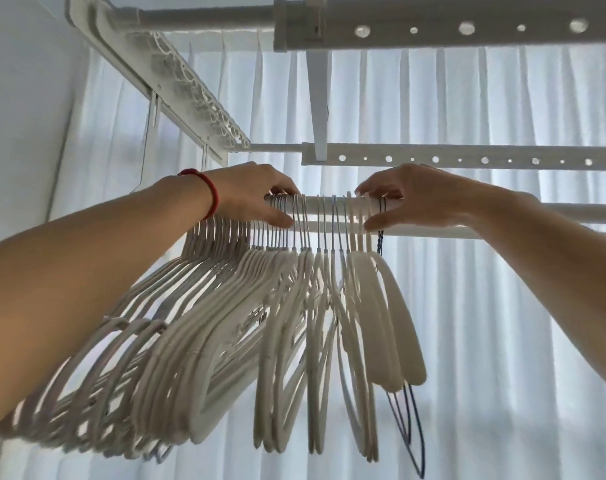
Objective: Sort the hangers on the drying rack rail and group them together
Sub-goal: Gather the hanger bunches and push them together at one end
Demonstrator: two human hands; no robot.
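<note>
Both hands are raised to the white drying rack rail (329,204), viewed from below against a pale sheer curtain (502,306). The left hand (249,194), with a red band (208,192) on its wrist, has its fingers (281,192) curled over the top of the rail and its thumb underneath, gripping rail and hanger hooks together. The right hand (409,199) mirrors it: its fingers narrow over the rail top, thumb below, pinching at the hooks of the broad white hangers (381,306) there. Between the two sets of fingers, a loose run of white hangers (315,323) hangs from the rail with small gaps between hooks. Beneath and left of the left hand's fingers, a dense packed bundle of white hangers (156,358) fans out, tilted toward the left forearm. Just beside the right hand's thumb, on its outer side, a thin dark-blue wire hanger (412,434) hangs. Above the fingers, two perforated white bars (468,27) of the rack cross the view.
</note>
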